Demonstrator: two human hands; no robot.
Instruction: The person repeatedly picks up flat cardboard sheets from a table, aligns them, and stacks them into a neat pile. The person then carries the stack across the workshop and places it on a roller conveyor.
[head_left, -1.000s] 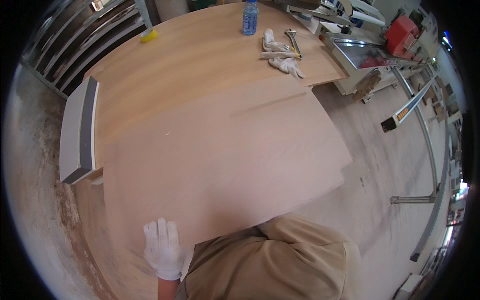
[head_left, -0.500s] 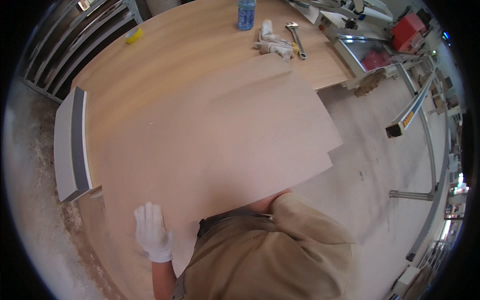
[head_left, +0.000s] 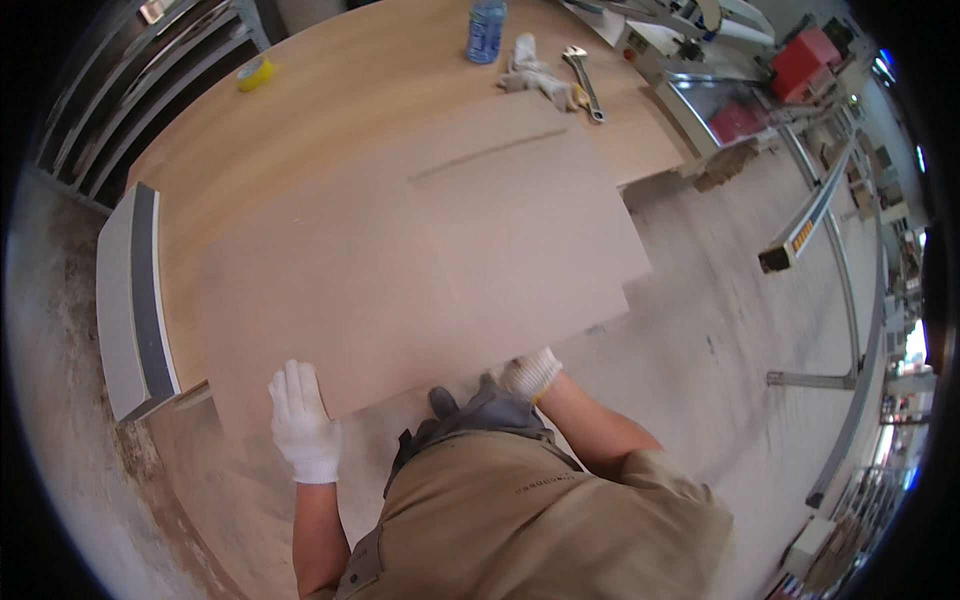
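Observation:
A large, thin pinkish-brown sheet (head_left: 400,260) with a notched right corner and a slit near its far edge lies over a wooden table (head_left: 290,110) and overhangs its near side. My left hand (head_left: 300,420), in a white knit glove, rests on the sheet's near left edge, fingers stretched out flat. At the near edge, further right, my right hand (head_left: 532,374), also gloved, is close against the sheet; its fingers are mostly hidden beneath it.
Around the table's far side are yellow tape (head_left: 254,73), a blue-labelled bottle (head_left: 486,32), loose gloves (head_left: 537,72) and an adjustable wrench (head_left: 584,85). A grey-white block (head_left: 130,300) stands at the left. Machinery with a red box (head_left: 804,65) and a metal arm (head_left: 805,220) are at right.
My right hand and forearm have come into view at the near edge. The sheet has shifted slightly away and left, and my left hand has moved a little forward with it.

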